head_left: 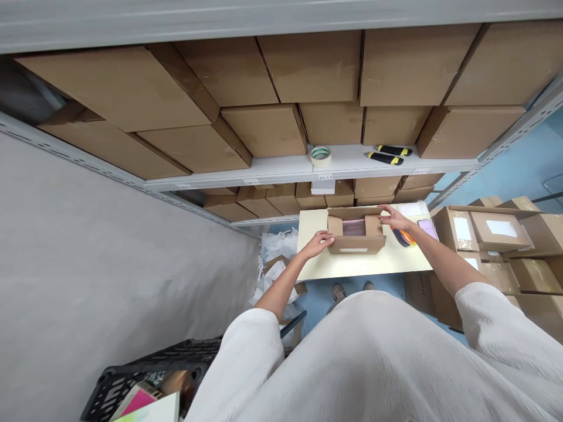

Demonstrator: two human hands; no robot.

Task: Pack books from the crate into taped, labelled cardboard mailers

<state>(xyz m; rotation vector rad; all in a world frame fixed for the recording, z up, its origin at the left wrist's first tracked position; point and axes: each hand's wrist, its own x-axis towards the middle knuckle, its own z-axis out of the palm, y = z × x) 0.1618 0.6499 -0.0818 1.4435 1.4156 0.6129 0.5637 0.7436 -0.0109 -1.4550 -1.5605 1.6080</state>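
Observation:
A small open cardboard box (355,241) sits on a pale yellow table (321,266) in front of me. Something pinkish in clear wrap (354,227) lies inside it. My left hand (320,241) rests against the box's left flap, fingers bent on the cardboard. My right hand (393,218) reaches to the box's right flap, fingertips pinching its top edge. Both forearms come out of loose white sleeves.
Behind the table stands a metal rack stacked with brown cartons (264,126); its shelf holds a tape roll (321,156) and two black-yellow knives (389,155). A phone (427,228) and a tape dispenser (404,237) lie right of the box. Labelled cartons (488,231) are at right; a black crate (145,375) bottom left.

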